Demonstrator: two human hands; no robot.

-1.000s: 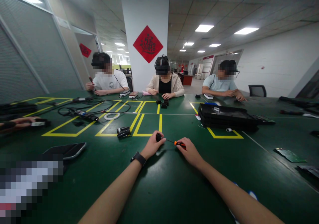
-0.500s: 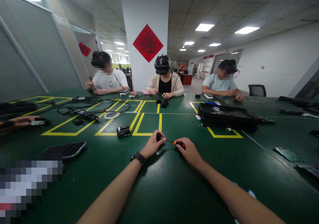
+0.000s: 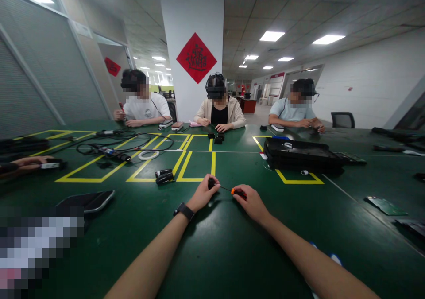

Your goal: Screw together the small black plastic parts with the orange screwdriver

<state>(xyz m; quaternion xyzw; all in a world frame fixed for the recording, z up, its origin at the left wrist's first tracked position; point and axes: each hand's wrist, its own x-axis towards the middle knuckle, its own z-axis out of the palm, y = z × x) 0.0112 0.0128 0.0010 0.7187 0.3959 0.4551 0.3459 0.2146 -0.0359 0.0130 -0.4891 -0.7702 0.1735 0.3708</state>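
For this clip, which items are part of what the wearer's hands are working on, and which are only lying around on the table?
In hand:
- left hand gripping a small black part
- right hand holding an orange-handled screwdriver, its tip pointed at that part

Lying about:
- black cylinders by the yellow tape
- black case
- white tape ring
- cable tangle
- dark tray
- green circuit board

Two bare hands at work: the left hand (image 3: 202,196) pinches one small black cylindrical part (image 3: 211,183), the right hand (image 3: 251,200) one orange-handled screwdriver (image 3: 236,192). Just left of that grip lie two black cylinders (image 3: 164,176); beyond it sit three people; right of it, one black case (image 3: 300,156).
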